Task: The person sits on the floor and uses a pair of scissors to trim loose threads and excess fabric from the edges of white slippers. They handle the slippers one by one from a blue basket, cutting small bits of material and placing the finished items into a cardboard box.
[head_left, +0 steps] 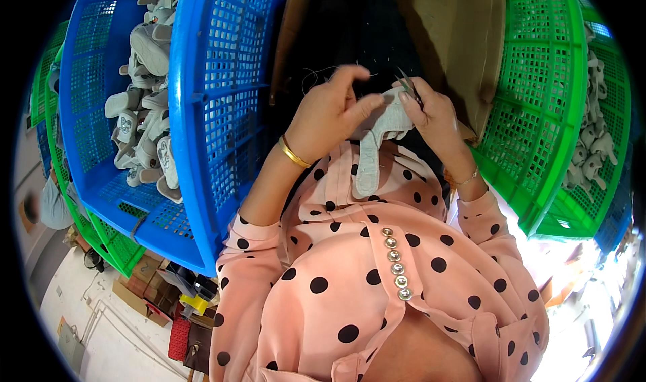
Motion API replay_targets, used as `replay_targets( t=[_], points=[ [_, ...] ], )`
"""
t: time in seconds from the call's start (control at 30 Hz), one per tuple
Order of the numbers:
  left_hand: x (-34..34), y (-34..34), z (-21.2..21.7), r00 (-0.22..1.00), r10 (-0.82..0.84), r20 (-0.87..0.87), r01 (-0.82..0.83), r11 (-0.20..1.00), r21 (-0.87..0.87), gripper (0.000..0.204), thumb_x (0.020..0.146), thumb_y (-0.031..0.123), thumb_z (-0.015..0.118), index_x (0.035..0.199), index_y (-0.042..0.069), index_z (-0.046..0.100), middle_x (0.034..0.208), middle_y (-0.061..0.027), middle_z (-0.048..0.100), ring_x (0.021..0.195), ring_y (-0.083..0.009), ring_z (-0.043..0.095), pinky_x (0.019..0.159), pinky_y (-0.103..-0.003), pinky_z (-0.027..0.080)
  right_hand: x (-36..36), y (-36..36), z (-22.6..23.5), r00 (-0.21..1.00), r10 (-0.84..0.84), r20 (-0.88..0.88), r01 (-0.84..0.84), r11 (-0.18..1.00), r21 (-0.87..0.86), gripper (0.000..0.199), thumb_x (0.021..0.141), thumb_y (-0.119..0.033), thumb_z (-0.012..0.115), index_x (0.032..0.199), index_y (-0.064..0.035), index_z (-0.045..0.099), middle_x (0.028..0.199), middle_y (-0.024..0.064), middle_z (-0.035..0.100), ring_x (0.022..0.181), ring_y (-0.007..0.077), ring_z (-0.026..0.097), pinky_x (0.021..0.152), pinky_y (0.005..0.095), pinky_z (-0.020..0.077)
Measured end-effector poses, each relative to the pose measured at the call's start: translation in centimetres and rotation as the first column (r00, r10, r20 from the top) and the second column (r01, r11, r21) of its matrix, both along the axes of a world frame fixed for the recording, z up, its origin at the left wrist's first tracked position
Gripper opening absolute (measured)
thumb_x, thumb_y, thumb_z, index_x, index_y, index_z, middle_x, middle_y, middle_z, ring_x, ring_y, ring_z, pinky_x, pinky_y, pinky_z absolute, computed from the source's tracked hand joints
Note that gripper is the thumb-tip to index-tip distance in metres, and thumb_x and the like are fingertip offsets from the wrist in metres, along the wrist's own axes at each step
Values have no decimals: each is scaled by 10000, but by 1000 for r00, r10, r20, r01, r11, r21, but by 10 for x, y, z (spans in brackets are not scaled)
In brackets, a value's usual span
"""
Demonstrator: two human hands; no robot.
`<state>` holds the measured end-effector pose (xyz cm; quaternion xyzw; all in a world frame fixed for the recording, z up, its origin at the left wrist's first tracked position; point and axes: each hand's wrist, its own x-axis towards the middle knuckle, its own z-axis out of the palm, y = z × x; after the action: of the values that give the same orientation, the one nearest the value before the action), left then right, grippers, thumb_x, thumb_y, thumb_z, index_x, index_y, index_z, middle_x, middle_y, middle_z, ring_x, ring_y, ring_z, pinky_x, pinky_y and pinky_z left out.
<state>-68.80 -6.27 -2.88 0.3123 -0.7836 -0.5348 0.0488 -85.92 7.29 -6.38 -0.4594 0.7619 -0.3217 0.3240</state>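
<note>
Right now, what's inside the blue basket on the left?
The blue basket holds a heap of grey shoe uppers like the grey piece in hand. Whatever lies beneath the heap is covered.

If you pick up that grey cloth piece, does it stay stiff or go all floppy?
Probably floppy: the grey cloth piece droops down from between the left hand and right hand, with its lower strip hanging loose. It likely weighs little, since only the fingers pinch it. It looks soft, so it is unlikely to break or roll.
</note>
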Motion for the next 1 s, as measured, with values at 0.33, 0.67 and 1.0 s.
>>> replay_targets(
  t=[0.33, 0.67, 1.0],
  points=[
    [-27, 25, -22, 944, 311, -111, -95, 578, 811, 332, 930, 177, 611, 619, 140, 500, 640, 122, 438, 582, 22, 346, 507, -175, 270, 4, 16, 8, 996, -74, 49, 76, 996, -56, 310, 924, -307, 611, 1044, -27, 557, 783, 203, 616, 740, 406, 617, 633, 399, 490],
    [-34, 48, -35, 881, 472, -44, -181, 421, 889, 379, 938, 190, 613, 600, 181, 443, 580, 120, 378, 540, 18, 292, 486, -169, 255, -24, 39, 33, 960, 151, -236, -84, 959, 271, 373, 945, -409, 547, 906, -38, 528, 712, 192, 616, 675, 391, 612, 584, 451, 470],
    [-34, 50, -36, 891, 450, -62, -164, 445, 880, 365, 948, 147, 591, 608, 153, 459, 602, 114, 410, 535, 19, 310, 472, -177, 259, -20, 16, 61, 720, 468, -513, -337, 881, 330, 389, 905, -413, 583, 778, -45, 565, 590, 139, 575, 587, 342, 603, 500, 412, 448]
  ],
)
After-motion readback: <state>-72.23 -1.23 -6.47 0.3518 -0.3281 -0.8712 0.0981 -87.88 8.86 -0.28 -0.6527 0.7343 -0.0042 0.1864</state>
